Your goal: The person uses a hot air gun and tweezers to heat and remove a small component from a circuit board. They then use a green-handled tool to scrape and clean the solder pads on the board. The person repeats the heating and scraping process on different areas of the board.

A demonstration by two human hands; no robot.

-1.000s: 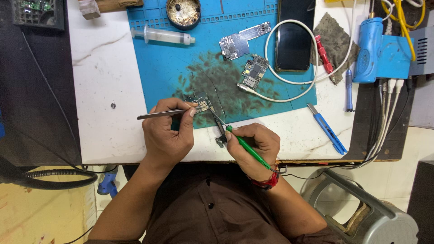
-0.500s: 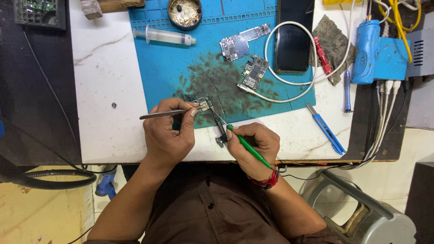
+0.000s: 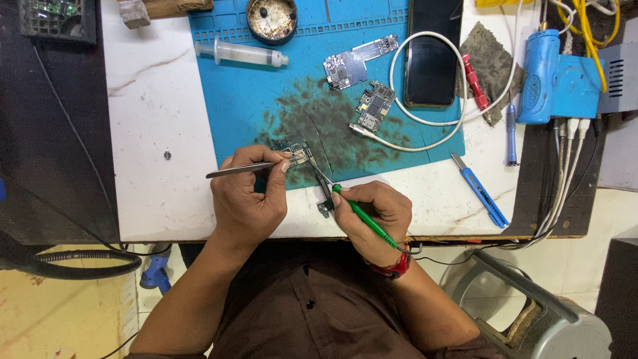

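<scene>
My left hand (image 3: 249,196) grips metal tweezers (image 3: 232,170) whose tips rest on a small circuit board (image 3: 297,153) lying on the stained blue mat (image 3: 266,93). In my right hand (image 3: 372,216) is a green-handled soldering iron (image 3: 362,216), held like a pen, its thin tip touching the same board. A small dark part (image 3: 325,207) lies at the mat's front edge between my hands.
Farther back on the mat lie two more circuit boards (image 3: 375,103), a syringe (image 3: 242,53), a round tin (image 3: 271,16) and a phone (image 3: 433,53) looped by a white cable. A blue knife (image 3: 480,189), a blue station (image 3: 555,73) and a grey stool (image 3: 531,312) sit right.
Both hands hold nearly the same pose; the tweezers and iron tip stay on the small board, with only slight shifts.
</scene>
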